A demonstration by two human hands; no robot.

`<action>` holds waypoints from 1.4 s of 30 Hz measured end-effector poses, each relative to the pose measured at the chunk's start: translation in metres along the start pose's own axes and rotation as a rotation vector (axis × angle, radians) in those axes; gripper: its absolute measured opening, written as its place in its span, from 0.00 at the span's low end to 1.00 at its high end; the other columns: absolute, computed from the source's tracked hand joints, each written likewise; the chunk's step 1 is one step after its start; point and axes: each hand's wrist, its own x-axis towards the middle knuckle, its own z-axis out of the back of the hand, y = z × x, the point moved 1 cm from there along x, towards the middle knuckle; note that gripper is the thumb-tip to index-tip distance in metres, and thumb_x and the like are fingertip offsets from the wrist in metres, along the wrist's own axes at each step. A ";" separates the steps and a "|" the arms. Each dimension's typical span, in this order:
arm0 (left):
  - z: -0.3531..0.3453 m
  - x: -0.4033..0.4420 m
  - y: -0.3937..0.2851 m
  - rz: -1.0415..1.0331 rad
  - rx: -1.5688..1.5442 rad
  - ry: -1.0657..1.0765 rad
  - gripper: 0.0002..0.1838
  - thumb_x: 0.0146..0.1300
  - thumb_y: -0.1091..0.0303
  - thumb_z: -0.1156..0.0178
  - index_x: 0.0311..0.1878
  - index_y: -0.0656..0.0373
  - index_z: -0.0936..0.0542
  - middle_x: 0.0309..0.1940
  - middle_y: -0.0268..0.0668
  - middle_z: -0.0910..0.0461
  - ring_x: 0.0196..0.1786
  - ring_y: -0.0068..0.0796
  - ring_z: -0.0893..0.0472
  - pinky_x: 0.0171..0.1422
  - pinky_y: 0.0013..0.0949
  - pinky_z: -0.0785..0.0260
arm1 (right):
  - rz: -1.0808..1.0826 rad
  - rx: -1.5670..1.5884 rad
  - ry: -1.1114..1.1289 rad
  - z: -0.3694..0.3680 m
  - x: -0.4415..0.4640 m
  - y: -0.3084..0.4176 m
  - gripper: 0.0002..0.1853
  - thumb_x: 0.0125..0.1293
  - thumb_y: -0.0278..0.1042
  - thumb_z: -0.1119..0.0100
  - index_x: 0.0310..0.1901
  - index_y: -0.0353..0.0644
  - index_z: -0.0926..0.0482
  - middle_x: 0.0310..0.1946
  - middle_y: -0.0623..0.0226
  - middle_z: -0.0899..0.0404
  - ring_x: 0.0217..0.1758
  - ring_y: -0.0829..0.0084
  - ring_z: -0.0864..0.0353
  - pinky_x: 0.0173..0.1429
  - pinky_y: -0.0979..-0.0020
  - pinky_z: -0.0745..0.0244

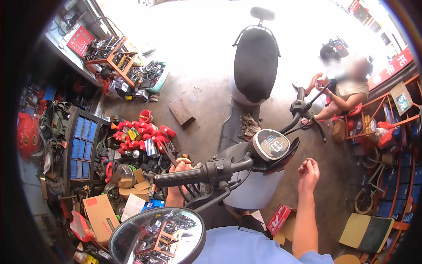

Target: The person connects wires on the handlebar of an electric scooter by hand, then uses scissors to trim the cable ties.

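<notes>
An electric scooter stands in front of me, with its lit round display (271,145), black seat (256,61) and footboard. My left hand (178,171) is behind the left handlebar grip (180,178), close to the brake lever. Its fingers are curled and the grip hides part of them, so what they hold cannot be made out. My right hand (309,171) is raised in the air to the right of the front panel, apart from the scooter. Its fingers are bent together, and anything in them is too small to name. A round mirror (158,237) is nearest me.
Red bottles (145,134) and cardboard boxes (101,215) crowd the floor at left. A wooden block (181,112) lies beyond them. A tool rack (112,59) stands at the back left. Another person (347,90) sits at right, near orange shelves (395,119). A red box (278,219) is by my legs.
</notes>
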 end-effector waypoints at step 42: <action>0.032 0.209 0.150 0.646 1.381 0.650 0.25 0.54 0.50 0.35 0.44 0.65 0.17 0.32 0.36 0.17 0.35 0.24 0.22 0.45 0.31 0.29 | 0.020 -0.469 -0.097 0.039 -0.125 -0.049 0.04 0.68 0.25 0.49 0.40 0.37 0.25 0.27 0.69 0.23 0.25 0.81 0.26 0.31 0.79 0.28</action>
